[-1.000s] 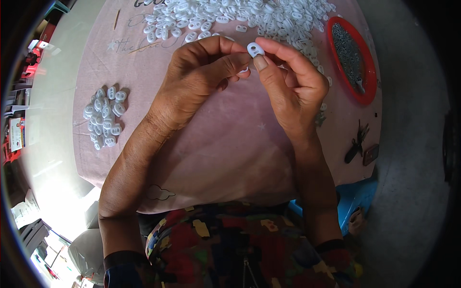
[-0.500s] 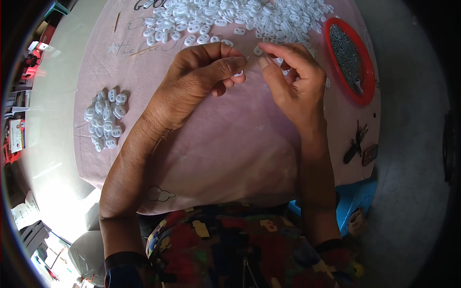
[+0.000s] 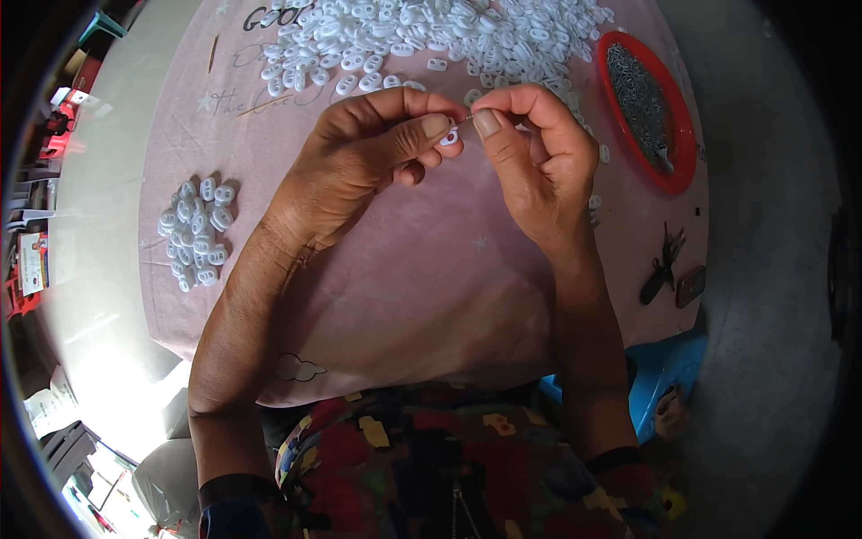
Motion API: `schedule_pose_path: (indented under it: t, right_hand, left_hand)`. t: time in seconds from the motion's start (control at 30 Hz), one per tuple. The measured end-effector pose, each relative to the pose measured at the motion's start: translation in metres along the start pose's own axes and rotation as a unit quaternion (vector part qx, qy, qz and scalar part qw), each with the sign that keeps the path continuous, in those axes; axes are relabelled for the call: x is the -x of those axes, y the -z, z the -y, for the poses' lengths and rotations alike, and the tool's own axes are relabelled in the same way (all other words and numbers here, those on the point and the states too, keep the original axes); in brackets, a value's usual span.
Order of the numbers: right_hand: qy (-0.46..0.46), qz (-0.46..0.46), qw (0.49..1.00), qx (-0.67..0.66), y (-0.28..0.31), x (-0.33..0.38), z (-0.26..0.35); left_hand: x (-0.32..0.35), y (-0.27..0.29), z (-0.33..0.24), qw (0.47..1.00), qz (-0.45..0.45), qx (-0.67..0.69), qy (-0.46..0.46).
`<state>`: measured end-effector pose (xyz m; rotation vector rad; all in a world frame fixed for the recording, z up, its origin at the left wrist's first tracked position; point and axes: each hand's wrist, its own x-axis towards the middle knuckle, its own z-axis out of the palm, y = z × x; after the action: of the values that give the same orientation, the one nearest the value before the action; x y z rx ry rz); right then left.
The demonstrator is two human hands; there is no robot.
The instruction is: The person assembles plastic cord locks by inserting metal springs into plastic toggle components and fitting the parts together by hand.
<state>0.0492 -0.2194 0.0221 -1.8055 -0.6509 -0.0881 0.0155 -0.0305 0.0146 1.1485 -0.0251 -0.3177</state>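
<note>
My left hand [image 3: 364, 154] pinches a small white oval plastic piece with two holes [image 3: 450, 138] between thumb and fingers, above the pink tablecloth. Close against it, the thumb and forefinger of my right hand [image 3: 543, 166] are pressed together on a thin, tiny metal piece [image 3: 466, 120]. That metal piece reaches toward the white one; whether it enters a hole is too small to tell. Beyond both hands spreads a large heap of similar white pieces [image 3: 386, 36].
A smaller pile of white pieces [image 3: 196, 229] lies on the left. To the right are a red tray [image 3: 687, 162] of small metal parts, a dark tool [image 3: 663, 269] and a brownish rectangular object [image 3: 690, 287]. A thin stick [image 3: 213, 54] lies far left. A blue stool [image 3: 669, 373] stands below the table's right edge.
My right hand has moved left and its thumb and forefinger have closed beside the left fingertips. The white piece in my left hand shows more now. The view has shifted slightly.
</note>
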Motion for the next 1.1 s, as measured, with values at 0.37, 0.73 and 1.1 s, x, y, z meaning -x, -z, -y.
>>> schedule_pose_path:
  t: [0.37,0.73,1.1]
  right_hand:
    - [0.02,-0.02,0.996,-0.085,-0.0088,0.0007,-0.0011]
    - [0.02,-0.012,0.997,-0.07,-0.0091,0.002,-0.0013]
    - [0.025,-0.011,0.995,-0.095,-0.0106,0.0017,-0.0033]
  left_hand:
    - [-0.0005,0.0032,0.0016,0.998,-0.011,-0.015,-0.064]
    - [0.0009,0.0007,0.0014,0.996,-0.027,-0.044,-0.078]
    - [0.0008,-0.0009,0.0009,0.993,-0.047,-0.071,-0.086]
